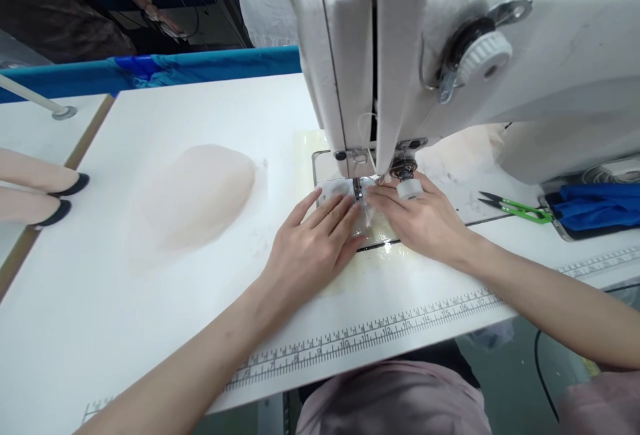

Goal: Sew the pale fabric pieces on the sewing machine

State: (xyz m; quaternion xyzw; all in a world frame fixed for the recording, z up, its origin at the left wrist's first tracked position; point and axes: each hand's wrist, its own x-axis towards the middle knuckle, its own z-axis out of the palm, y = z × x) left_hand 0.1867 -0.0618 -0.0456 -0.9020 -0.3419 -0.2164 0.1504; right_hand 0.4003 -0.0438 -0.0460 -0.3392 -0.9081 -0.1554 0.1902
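Observation:
A white sewing machine [345, 62] stands over the table, its presser foot [358, 188] down near a thin, see-through whitish piece of material [367, 218]. My left hand [315, 235] lies flat on that material, just left of the foot, with the fingers stretched out. From the right, my right hand [423, 215] rests its extended fingertips on it close to the foot. Both hands press from above, and part of the material is hidden under them. Whether the right thumb pinches an edge is hidden.
Sheer beige fabric pieces [200, 198] lie on the white table [175, 328] at left. Green-handled thread snips [520, 208] and a blue cloth [597, 205] are at right. A printed ruler [345, 345] runs along the front edge. Beige items with black ends [55, 195] sit far left.

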